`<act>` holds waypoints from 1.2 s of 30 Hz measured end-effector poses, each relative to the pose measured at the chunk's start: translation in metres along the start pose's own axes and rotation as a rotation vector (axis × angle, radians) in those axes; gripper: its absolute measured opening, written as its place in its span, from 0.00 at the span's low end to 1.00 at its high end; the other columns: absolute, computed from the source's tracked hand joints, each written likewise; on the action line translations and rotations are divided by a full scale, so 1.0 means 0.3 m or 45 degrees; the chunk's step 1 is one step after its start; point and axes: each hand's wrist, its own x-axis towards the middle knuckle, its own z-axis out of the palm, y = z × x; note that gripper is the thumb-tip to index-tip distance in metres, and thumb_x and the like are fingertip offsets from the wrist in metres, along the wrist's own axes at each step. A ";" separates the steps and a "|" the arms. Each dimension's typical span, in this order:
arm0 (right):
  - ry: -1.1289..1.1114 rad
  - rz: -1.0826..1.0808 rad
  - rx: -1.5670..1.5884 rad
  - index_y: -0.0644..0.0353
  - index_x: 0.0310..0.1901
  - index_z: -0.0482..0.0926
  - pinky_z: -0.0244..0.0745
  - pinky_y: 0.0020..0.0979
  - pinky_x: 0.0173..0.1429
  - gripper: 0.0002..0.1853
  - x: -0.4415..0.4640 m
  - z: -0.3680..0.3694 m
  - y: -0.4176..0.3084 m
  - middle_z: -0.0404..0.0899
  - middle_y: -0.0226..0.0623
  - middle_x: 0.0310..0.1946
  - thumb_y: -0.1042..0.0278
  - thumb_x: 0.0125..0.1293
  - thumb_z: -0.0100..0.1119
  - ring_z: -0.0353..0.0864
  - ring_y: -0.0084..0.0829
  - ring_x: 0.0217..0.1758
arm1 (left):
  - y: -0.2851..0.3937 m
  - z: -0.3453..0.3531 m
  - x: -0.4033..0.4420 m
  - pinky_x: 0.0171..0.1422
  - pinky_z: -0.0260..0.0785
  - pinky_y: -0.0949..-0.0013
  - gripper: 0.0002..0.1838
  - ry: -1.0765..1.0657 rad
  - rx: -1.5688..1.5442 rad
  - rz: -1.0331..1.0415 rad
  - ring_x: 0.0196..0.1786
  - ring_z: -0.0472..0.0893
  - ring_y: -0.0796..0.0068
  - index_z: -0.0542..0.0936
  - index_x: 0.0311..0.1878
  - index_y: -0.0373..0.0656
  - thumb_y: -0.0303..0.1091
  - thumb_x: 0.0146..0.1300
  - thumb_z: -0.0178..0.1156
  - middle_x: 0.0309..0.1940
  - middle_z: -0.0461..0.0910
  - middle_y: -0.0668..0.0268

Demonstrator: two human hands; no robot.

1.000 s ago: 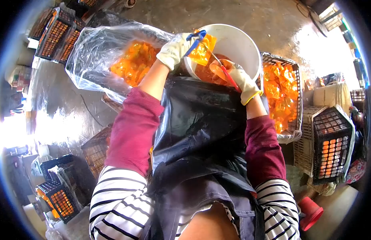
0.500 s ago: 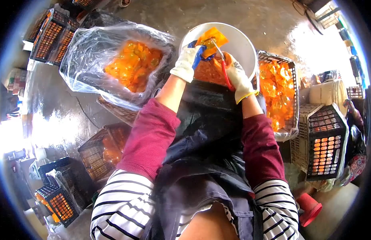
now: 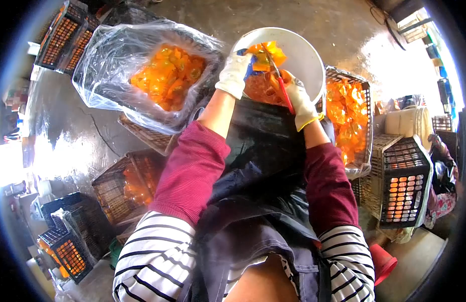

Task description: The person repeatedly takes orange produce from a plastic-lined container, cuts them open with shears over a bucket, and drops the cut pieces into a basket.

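Over the white bucket (image 3: 307,60), my left hand (image 3: 236,73), in a white glove with a blue palm, grips a glossy, flat orange piece (image 3: 274,49), whose exact kind I cannot tell. My right hand (image 3: 298,95), gloved in white with a yellow cuff, is closed around red-handled scissors (image 3: 284,93). Their metal blades point up and lie across the orange piece; whether they are parted is unclear. Below the hands, wet reddish-orange scraps (image 3: 263,89) fill the bottom of the bucket. Fingertips of both hands are partly hidden.
Left of the bucket stands a crate lined with clear plastic (image 3: 104,75), heaped with orange pieces (image 3: 170,75). On the right, another crate (image 3: 367,121) holds similar pieces. More crates (image 3: 406,173) sit around, plus a red container (image 3: 383,264). A black apron (image 3: 258,146) covers my lap.
The scissors have tilted to a more upright line, and their blades now lie across the orange piece. That piece has turned slightly in my left hand. The camera view has shifted a little.
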 end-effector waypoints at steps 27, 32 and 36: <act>-0.157 0.040 -0.039 0.57 0.55 0.75 0.73 0.22 0.26 0.18 -0.009 -0.021 0.002 0.82 0.36 0.28 0.61 0.66 0.58 0.81 0.23 0.24 | 0.145 0.003 -0.089 0.49 0.75 0.65 0.18 -0.158 -0.244 -0.085 0.46 0.81 0.58 0.76 0.54 0.46 0.46 0.67 0.54 0.46 0.80 0.55; -0.041 -0.202 -0.212 0.56 0.54 0.77 0.74 0.23 0.29 0.17 0.055 -0.036 0.097 0.82 0.35 0.32 0.61 0.65 0.60 0.81 0.22 0.28 | 0.104 0.047 -0.069 0.51 0.75 0.64 0.19 -0.086 -0.566 0.055 0.45 0.81 0.58 0.75 0.55 0.46 0.42 0.64 0.58 0.44 0.81 0.54; 0.175 -0.345 -0.389 0.57 0.51 0.78 0.75 0.26 0.38 0.16 0.047 -0.064 0.088 0.83 0.35 0.34 0.64 0.63 0.61 0.82 0.27 0.35 | 0.188 -0.005 -0.080 0.47 0.77 0.69 0.21 -0.451 -0.069 0.200 0.45 0.81 0.68 0.76 0.54 0.39 0.41 0.62 0.62 0.42 0.81 0.57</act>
